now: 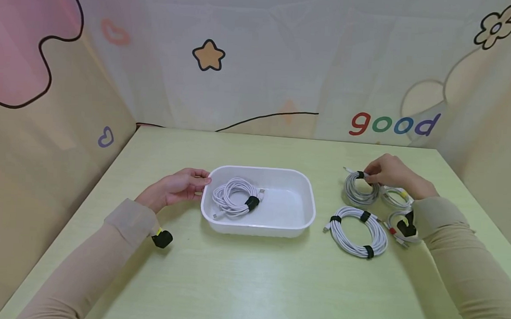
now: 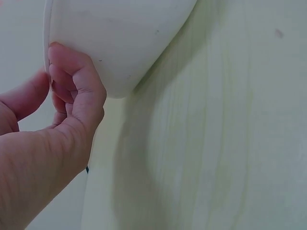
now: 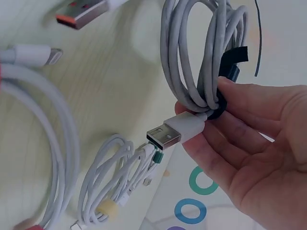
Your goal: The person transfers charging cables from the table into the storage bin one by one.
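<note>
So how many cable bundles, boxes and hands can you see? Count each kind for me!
Cable bundles: 5 (white coil in the white box, grey coil held by the right hand, big coil with three black straps, yellow-marked coil, red-marked coil)
Boxes: 1
Hands: 2 (right hand, left hand)
Total: 8

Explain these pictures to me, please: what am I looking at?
There is no machine: a person works bare-handed. The wide picture comes from a camera worn on the head; the two close-ups come from one camera on each wrist. On the table stands a white tub with a coiled white cable inside. To its right lie another white coil with black straps and two smaller coils. The left grip, simply the person's hand, holds the tub's rim; the right grip pinches a grey cable coil.
</note>
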The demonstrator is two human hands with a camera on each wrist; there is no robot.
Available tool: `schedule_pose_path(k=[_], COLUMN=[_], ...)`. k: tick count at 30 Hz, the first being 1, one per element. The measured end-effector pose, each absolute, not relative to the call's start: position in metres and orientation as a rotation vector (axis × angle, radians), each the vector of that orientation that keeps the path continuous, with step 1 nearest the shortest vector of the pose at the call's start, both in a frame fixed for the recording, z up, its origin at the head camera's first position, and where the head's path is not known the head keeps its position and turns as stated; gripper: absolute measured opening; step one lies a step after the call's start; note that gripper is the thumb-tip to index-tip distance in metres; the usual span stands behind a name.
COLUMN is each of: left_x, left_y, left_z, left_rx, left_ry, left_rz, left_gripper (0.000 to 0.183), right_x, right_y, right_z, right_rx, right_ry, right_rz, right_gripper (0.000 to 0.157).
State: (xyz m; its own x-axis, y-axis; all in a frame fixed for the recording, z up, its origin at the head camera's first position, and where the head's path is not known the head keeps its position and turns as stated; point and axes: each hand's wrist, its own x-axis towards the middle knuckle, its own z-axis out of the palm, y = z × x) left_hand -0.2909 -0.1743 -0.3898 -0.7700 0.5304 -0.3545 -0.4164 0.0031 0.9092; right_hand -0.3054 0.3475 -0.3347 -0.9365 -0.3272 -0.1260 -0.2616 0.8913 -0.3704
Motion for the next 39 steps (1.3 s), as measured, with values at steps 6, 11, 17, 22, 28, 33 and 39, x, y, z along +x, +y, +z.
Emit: schedule_pose_path(k=[6,11,17,22,28,33,39], left_x=[-0.293,-0.293,-0.292,-0.292,-0.292,-0.291,-0.293], left_y=[-0.175,-0.175,-0.175,-0.175,-0.175,-0.176,-0.176], left_z=[-0.391,-0.392,-0.39,-0.391,-0.39,-0.39,-0.391], left_rx=[0.116,0.122,0.125,0.129,0.123,0.121,0.127], left_ry=[1.622,1.625,1.609,1.594,1.595,1.595,1.604], left_rz=[1.841,1.834,1.845,1.849,1.85,1.852,1.844], left_gripper=[0.014,0.015,0.013,0.012,0.013,0.012,0.013], right_x=[-0.306,-0.306,-0.307,-0.308,-0.308,-0.308,-0.308], right_y=[0.341,0.331,0.316,0.305,0.289,0.276,0.264], right_z=[-0.332,-0.325,-0.315,-0.307,-0.299,-0.292,-0.288], right_rx=[-0.404,-0.407,-0.436,-0.441,-0.454,-0.489,-0.507], right_ry=[2.843,2.856,2.829,2.799,2.789,2.789,2.782], right_rz=[-0.602,-0.619,-0.638,-0.648,-0.648,-0.639,-0.636], right_gripper=[0.023,0.023,0.024,0.024,0.023,0.023,0.022])
